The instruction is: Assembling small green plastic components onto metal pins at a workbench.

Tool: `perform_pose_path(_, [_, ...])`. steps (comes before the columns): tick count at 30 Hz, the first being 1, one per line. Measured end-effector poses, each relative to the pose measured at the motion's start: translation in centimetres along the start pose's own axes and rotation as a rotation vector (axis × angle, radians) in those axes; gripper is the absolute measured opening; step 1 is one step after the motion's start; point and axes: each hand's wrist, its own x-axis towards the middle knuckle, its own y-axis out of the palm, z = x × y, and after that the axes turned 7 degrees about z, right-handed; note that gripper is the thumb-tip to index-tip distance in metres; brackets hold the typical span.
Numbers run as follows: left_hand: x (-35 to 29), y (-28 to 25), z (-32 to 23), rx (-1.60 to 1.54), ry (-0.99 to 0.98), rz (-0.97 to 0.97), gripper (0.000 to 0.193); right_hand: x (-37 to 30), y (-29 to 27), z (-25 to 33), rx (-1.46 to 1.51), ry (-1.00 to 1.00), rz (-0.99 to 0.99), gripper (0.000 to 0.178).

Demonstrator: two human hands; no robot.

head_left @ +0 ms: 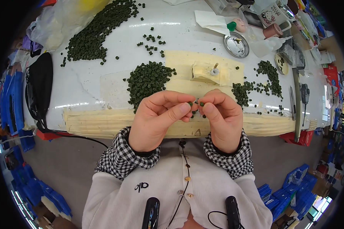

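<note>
The left hand (153,118) and right hand (223,120) each pinch a small green bit (190,104), and a big pile (147,81) seems left to do.

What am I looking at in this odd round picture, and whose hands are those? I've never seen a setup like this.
No machine here: these are a person's own bare hands. A wide fisheye camera on their head looks down, so straight edges bend. The left hand and right hand nearly meet at the fingertips, each pinching a small green piece. On the white table lie heaps of similar pieces, a tape-covered block with an upright pin, and, farther right, a round metal dish.
</note>
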Motion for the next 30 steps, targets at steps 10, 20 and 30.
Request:
perform_pose_path(10, [0.05, 0.06, 0.09, -0.098, -0.091, -0.026, 0.022, -0.13, -0.14, -0.32, -0.156, -0.04, 0.012, 0.013])
perform_pose_path(20, [0.02, -0.04, 0.46, -0.037, -0.078, -0.019, 0.02, -0.12, -0.6, -0.49, -0.411, -0.132, 0.029, 0.014])
perform_pose_path(30, [-0.11, 0.36, 0.23, 0.089, -0.121, -0.063, 0.018, -0.01, -0.69, -0.65, -0.519, -0.201, 0.029, 0.018])
